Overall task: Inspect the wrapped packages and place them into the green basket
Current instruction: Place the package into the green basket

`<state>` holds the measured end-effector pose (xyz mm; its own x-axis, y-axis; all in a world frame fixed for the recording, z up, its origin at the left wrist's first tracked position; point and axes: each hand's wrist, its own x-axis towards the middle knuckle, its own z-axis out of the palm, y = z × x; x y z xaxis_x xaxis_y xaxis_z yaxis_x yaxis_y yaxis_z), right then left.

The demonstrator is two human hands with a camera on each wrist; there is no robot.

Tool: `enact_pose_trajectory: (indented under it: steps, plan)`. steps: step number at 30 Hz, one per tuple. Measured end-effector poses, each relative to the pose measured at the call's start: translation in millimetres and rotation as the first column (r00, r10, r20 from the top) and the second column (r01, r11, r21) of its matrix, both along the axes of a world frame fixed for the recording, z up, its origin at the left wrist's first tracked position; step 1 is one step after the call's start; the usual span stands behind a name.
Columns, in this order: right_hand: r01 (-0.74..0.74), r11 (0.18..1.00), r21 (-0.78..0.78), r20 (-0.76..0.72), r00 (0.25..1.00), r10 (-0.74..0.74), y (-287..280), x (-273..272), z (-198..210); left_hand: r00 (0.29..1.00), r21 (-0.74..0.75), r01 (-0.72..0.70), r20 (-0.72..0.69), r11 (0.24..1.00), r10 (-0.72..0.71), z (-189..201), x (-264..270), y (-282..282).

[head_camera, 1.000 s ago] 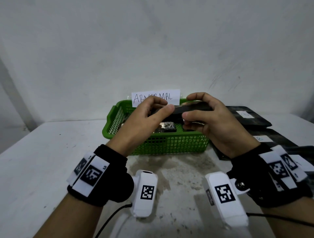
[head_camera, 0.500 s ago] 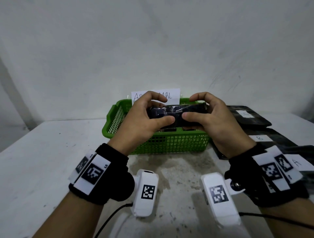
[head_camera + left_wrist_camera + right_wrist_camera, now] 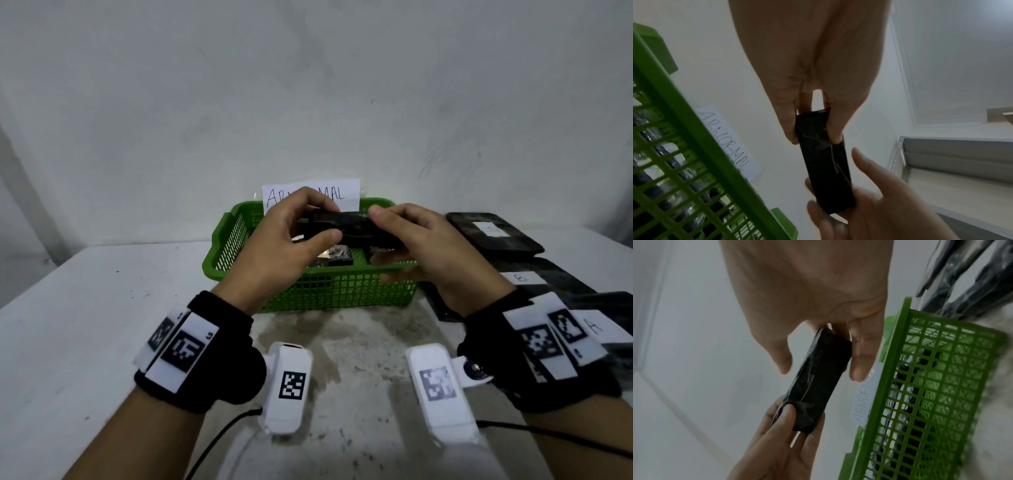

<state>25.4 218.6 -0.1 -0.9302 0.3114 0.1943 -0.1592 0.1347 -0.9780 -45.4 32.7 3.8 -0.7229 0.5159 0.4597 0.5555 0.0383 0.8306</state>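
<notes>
A black package wrapped in clear film (image 3: 349, 228) is held level over the green basket (image 3: 219, 260), above its rim. My left hand (image 3: 325, 221) pinches its left end between thumb and fingers. My right hand (image 3: 380, 236) holds the right end, thumb on top and blurred fingers underneath. In the left wrist view the package (image 3: 824, 162) runs from my left fingertips to the right hand (image 3: 869, 203). The right wrist view shows the package (image 3: 818, 381) beside the basket wall (image 3: 931, 386). More wrapped packages (image 3: 337, 255) lie inside the basket.
A white paper label reading ABNORMAL (image 3: 346, 195) stands at the basket's back rim, against the wall. Right of the basket lie flat black wrapped packs (image 3: 493, 233) with white lettered tags, one marked B (image 3: 522, 277) and one marked A (image 3: 596, 325).
Both hands have turned the package over between them: first edge-on, then broad face toward me, now flatter with its right end lower. The right fingers have shifted underneath.
</notes>
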Motion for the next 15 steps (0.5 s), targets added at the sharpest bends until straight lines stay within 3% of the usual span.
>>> enact_pose_trajectory:
  steps: [4, 8, 15]
  plan:
    - [0.020, 0.997, -0.076, -0.177, 0.984, -0.034, 0.7, -1.0, 1.6, 0.998, -0.017, 0.057, 0.007, 0.998, -0.057, 0.3, 1.7, 0.2]
    - [0.049, 0.999, 0.018, -0.270, 0.962, -0.042, -1.9, 3.3, 5.6, 0.995, 0.035, 0.060, 0.072, 0.998, -0.063, 1.9, 6.3, 0.1]
    - [0.099, 0.974, 0.204, -0.305, 0.952, -0.032, -3.5, 8.7, 8.4, 0.977, 0.034, 0.103, 0.183, 0.994, -0.108, 2.4, 5.6, 1.2]
